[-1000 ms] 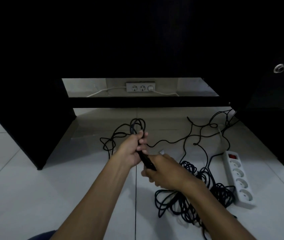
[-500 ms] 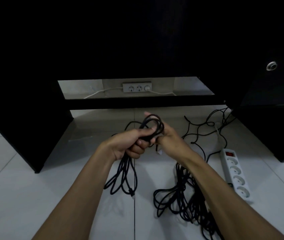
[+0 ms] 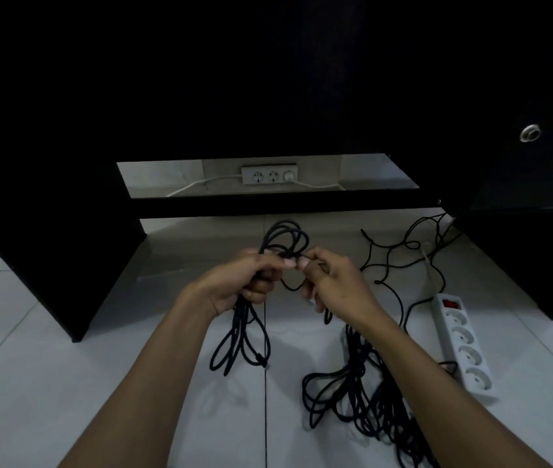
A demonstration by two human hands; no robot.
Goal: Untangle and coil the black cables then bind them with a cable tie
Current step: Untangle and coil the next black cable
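My left hand [image 3: 244,282] grips a coiled black cable [image 3: 283,236] held above the white floor; loops stick up past my fingers and longer loops [image 3: 241,346] hang below. Touching it from the right, my right hand [image 3: 332,282] pinches a strand of the same cable between thumb and forefinger, with a short loop sagging between the two hands. A tangled heap of black cable [image 3: 352,396] lies on the floor under my right forearm. A thinner black cable [image 3: 400,248] snakes over the tiles at the back right. No cable tie is visible.
A white power strip [image 3: 460,346] with a red switch lies on the floor at the right. A black desk [image 3: 268,96] stands ahead, with dark panels at left and right. A wall socket strip [image 3: 270,175] with white leads shows in the gap behind.
Both hands have risen with the coil, lifting its loops off the floor. My right hand moved from the cable below the left hand up to the top of the coil.
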